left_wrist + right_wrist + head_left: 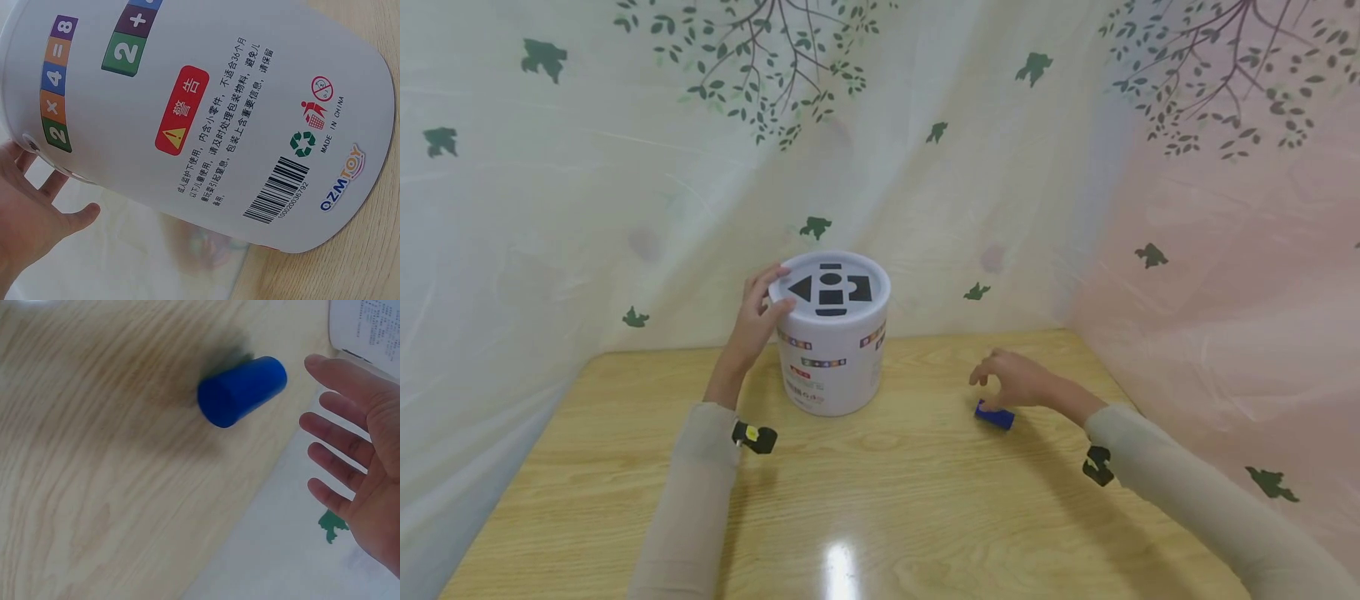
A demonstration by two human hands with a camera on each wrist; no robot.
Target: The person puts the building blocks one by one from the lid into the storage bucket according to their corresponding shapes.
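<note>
A white bucket [831,367] stands upright on the table, its white lid [882,292] facing up with cut-out shapes, among them a triangle, a circle and a square. My left hand [758,321] rests against the left side of the lid, fingertips over the rim. In the left wrist view, the thumb [81,220] sticks out from the bucket's printed side [231,137]. A blue cylinder block [244,390] lies on its side on the table to the right. My right hand [1015,381] hovers by it, fingers spread and slightly bent, with nothing held.
The wooden table [865,508] ends at the back against a hanging curtain [700,183] printed with leaves and branches. A pinkish curtain [1240,275] hangs along the right side. A small black camera [754,437] sits at my left wrist, another [1097,465] at my right.
</note>
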